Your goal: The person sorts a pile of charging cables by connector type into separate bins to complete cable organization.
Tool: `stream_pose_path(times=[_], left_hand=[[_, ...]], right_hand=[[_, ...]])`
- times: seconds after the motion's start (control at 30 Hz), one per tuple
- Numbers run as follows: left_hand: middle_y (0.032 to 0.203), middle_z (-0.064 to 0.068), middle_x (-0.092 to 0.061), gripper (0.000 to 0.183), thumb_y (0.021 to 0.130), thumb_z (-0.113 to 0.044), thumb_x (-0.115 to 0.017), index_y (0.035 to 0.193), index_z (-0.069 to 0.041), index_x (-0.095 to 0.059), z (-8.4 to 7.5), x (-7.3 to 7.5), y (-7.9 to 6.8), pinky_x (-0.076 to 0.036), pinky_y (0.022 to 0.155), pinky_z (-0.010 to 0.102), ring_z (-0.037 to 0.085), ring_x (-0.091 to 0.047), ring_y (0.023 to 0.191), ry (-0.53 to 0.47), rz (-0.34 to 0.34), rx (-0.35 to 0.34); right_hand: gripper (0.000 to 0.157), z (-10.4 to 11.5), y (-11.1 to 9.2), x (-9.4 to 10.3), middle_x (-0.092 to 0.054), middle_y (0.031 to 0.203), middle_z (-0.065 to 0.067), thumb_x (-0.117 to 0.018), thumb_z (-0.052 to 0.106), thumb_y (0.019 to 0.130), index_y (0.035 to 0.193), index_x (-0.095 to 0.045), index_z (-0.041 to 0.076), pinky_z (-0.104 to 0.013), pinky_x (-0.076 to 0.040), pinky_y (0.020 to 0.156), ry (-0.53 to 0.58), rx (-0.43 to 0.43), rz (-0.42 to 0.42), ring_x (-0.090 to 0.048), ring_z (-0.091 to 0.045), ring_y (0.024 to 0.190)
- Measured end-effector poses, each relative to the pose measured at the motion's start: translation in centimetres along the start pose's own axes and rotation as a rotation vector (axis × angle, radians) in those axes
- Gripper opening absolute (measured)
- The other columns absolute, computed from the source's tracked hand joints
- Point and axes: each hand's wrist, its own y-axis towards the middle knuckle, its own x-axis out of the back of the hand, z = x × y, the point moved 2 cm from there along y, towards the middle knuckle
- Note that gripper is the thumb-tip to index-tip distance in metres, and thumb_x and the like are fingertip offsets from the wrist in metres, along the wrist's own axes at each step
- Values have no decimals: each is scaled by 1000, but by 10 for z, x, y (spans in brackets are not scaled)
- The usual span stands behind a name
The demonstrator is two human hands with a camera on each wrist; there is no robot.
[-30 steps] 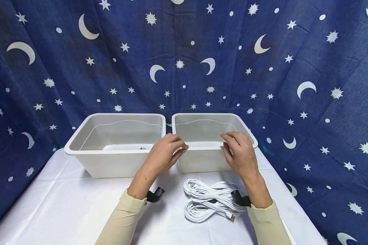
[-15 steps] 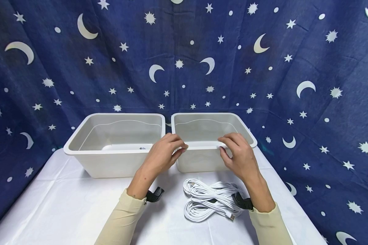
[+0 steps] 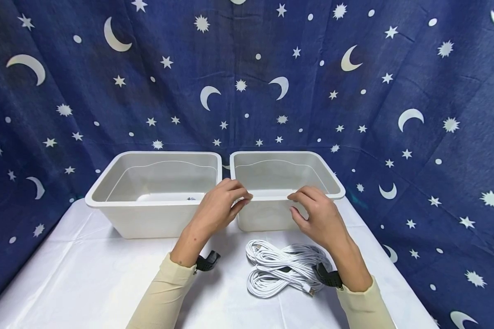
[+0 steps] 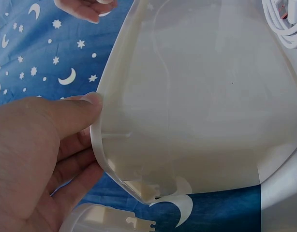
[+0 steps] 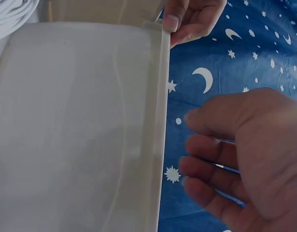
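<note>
Two pale grey plastic bins stand side by side in the head view. At the near left corner of the right bin [image 3: 271, 215], my left hand [image 3: 219, 206] pinches the rim, its thumb on the outer wall side and fingers over the edge in the left wrist view. My right hand [image 3: 319, 215] hovers at the front rim of the same bin, fingers loosely bent and holding nothing. The right wrist view shows a gap between those fingertips [image 5: 192, 186] and the rim [image 5: 163, 125]. A bundle of white USB cables [image 3: 277, 269] lies on the table just in front of that bin.
To the left is the other bin [image 3: 148, 222], with a small dark thing [image 3: 191, 198] on its floor. A white cloth covers the table [image 3: 94, 278]. A dark blue curtain [image 3: 247, 41] with moons and stars hangs behind and at the sides.
My right hand has drawn back toward me and slightly left, from over the right bin's opening to its front rim. My left hand has stayed at the corner.
</note>
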Motion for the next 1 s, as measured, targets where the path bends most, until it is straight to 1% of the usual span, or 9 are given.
stream_pose_path(times=[0.2,0.4,0.53,0.67,0.8,0.9,1.0], left_hand=[[105,-8,-70,9,100,-15,-77,103,-21,-81,-1,0,1,-55,88,33,14,-63,103,3,-16,-7],[105,-8,-70,9,99,-14,-77,103,-22,-81,-1,0,1,-55,86,33,14,-63,102,11,-15,-8],[105,-8,-70,9,99,-14,-77,103,-22,-81,-2,0,1,-55,87,33,14,-62,102,9,-11,-6],[105,-7,-70,9,99,-14,-77,103,-21,-81,-2,0,1,-55,88,33,15,-63,103,8,-9,-7],[105,-7,-70,8,99,-14,-78,103,-21,-81,-3,0,1,-55,88,34,15,-63,102,10,-10,-6],[104,-7,-70,8,98,-14,-78,103,-21,-81,-3,0,1,-55,88,34,16,-63,102,11,-8,-3],[104,-7,-70,8,99,-14,-78,103,-21,-81,-2,-1,0,-55,88,34,15,-63,102,13,-7,-1]], right_hand=[[23,5,-5,0,-70,92,-2,-86,2,80,100,-76,8,-40,-58,74,6,-13,102,-67,-19,86],[24,8,-12,-4,-70,88,1,-89,5,78,97,-75,10,-36,-57,71,51,-15,282,-66,-15,79],[25,10,-15,-6,-70,89,1,-91,8,78,97,-75,10,-35,-57,74,78,-22,372,-67,-16,80],[29,12,-18,-6,-69,88,4,-93,13,76,98,-75,12,-36,-56,75,96,-43,467,-66,-17,81],[28,13,-23,-9,-67,87,9,-92,16,75,96,-75,15,-36,-55,76,115,-95,592,-64,-14,82],[26,15,-25,-13,-67,87,10,-92,17,74,92,-74,18,-35,-54,75,123,-127,669,-62,-10,81],[27,18,-27,-17,-65,83,8,-93,18,73,88,-71,19,-33,-52,72,122,-128,730,-57,-8,76]])
